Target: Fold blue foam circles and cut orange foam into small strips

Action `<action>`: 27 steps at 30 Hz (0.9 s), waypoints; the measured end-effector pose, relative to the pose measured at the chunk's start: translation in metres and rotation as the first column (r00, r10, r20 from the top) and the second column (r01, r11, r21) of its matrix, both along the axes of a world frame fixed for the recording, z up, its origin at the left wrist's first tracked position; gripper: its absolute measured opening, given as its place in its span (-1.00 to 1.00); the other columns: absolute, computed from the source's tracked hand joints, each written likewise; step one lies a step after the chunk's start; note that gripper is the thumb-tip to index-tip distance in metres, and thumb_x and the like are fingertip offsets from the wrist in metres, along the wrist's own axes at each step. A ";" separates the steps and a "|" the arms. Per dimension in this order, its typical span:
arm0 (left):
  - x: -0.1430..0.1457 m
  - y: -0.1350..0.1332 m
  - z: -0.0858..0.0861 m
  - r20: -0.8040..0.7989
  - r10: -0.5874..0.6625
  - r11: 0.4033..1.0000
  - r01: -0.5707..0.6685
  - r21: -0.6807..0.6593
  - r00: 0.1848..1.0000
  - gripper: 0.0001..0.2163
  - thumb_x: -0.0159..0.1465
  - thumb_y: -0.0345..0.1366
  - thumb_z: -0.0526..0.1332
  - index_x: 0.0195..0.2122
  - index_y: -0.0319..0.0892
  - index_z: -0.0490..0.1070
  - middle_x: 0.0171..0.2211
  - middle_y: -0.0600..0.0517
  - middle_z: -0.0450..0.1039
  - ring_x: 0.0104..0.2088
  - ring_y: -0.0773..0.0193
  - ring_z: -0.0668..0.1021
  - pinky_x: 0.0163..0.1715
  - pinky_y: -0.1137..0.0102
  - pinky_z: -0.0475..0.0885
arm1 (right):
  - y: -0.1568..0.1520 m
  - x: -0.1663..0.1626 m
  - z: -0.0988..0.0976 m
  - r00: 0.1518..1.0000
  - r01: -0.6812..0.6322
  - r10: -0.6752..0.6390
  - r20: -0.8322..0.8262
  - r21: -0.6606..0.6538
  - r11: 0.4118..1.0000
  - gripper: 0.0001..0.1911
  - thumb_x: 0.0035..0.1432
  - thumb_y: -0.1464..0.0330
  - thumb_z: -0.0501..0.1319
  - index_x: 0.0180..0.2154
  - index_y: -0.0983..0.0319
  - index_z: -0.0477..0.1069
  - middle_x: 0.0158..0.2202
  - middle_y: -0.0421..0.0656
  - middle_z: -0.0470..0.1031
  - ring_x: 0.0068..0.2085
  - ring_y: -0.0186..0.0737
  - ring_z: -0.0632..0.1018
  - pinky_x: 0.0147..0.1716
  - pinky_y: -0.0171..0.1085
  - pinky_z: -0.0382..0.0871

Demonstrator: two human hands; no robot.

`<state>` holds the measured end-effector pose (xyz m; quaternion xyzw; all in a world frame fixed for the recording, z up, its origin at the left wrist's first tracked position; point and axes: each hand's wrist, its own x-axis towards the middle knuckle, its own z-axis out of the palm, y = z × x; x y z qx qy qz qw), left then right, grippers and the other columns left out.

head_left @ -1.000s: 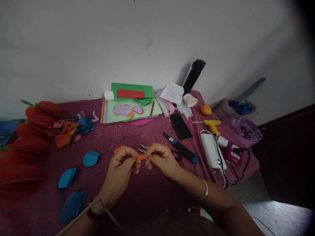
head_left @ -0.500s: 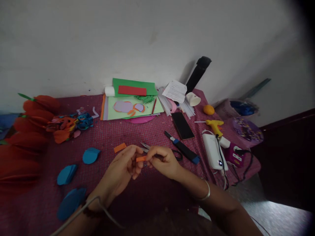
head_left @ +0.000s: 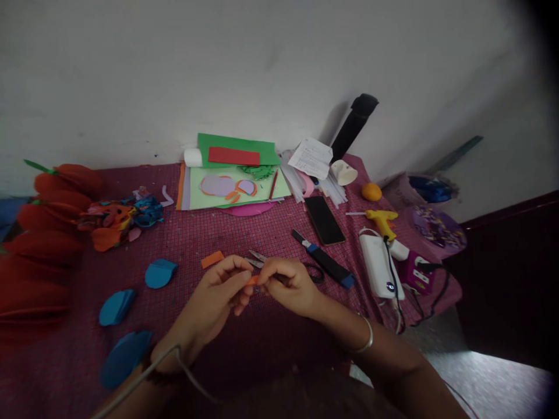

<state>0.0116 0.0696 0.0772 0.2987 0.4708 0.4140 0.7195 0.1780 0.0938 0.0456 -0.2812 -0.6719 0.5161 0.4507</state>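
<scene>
A small orange paper strip [head_left: 253, 280] is pinched between both hands above the table's front part. My left hand [head_left: 218, 291] grips its left end between thumb and fingers, hiding much of it. My right hand [head_left: 288, 285] is closed on the right end with curled fingertips. Just behind the hands lie scissors [head_left: 258, 256], their blades showing and one dark handle loop to the right of my right hand. Another orange paper piece [head_left: 212, 259] rests flat on the cloth beyond my left hand. Stacks of blue paper circles [head_left: 161, 273] lie to the left.
A utility knife [head_left: 327, 261], phone [head_left: 324, 220], yellow glue gun [head_left: 382, 221] and white power bank [head_left: 379, 265] lie to the right. Coloured paper sheets [head_left: 196, 198] are at the back. Red paper pumpkins [head_left: 52, 250] and paper scraps [head_left: 113, 218] occupy the left.
My left thumb and fingers have closed over the strip's left end, so less orange shows. My right hand has barely moved. The view has shifted slightly.
</scene>
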 end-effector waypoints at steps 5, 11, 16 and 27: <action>0.000 0.000 0.000 -0.006 0.000 1.000 0.000 0.005 1.000 -0.81 0.07 -0.22 0.35 -0.40 -0.16 0.37 -0.63 0.17 0.38 -0.68 0.48 0.34 -0.75 0.61 0.19 | 0.000 0.000 0.000 1.000 -0.004 0.004 0.020 0.015 1.000 -0.79 0.03 0.60 0.10 -0.42 0.25 0.45 -0.51 -0.24 0.43 -0.52 -0.41 0.41 -0.55 -0.40 0.24; -0.001 -0.001 -0.006 -0.042 0.000 0.998 0.002 0.061 0.999 -0.85 0.12 -0.30 0.31 -0.33 -0.15 0.36 -0.61 0.19 0.36 -0.66 0.49 0.34 -0.74 0.62 0.20 | -0.002 0.000 0.002 0.999 -0.035 0.033 -0.013 -0.149 0.988 -0.87 0.08 0.54 0.12 -0.39 0.25 0.41 -0.51 -0.24 0.42 -0.53 -0.42 0.42 -0.54 -0.40 0.29; -0.002 -0.002 -0.011 -0.156 0.000 0.977 0.033 0.210 0.988 -0.86 0.20 -0.37 0.22 -0.22 -0.11 0.33 -0.56 0.20 0.36 -0.62 0.47 0.37 -0.70 0.61 0.24 | 0.001 0.002 0.000 0.975 -0.185 0.118 -0.186 -0.402 0.897 -0.85 0.23 0.36 0.07 -0.17 0.24 0.32 -0.49 -0.25 0.44 -0.53 -0.40 0.46 -0.51 -0.38 0.38; 0.005 -0.006 -0.002 -0.357 -0.046 0.923 0.176 0.341 0.933 -0.89 0.23 -0.37 0.18 -0.21 -0.11 0.40 -0.45 0.08 0.46 -0.51 0.37 0.44 -0.58 0.51 0.31 | 0.005 0.004 0.001 0.947 -0.228 0.314 0.070 -0.539 0.811 -0.71 0.21 0.15 0.17 -0.32 0.28 0.33 -0.56 -0.32 0.32 -0.57 -0.48 0.36 -0.61 -0.47 0.29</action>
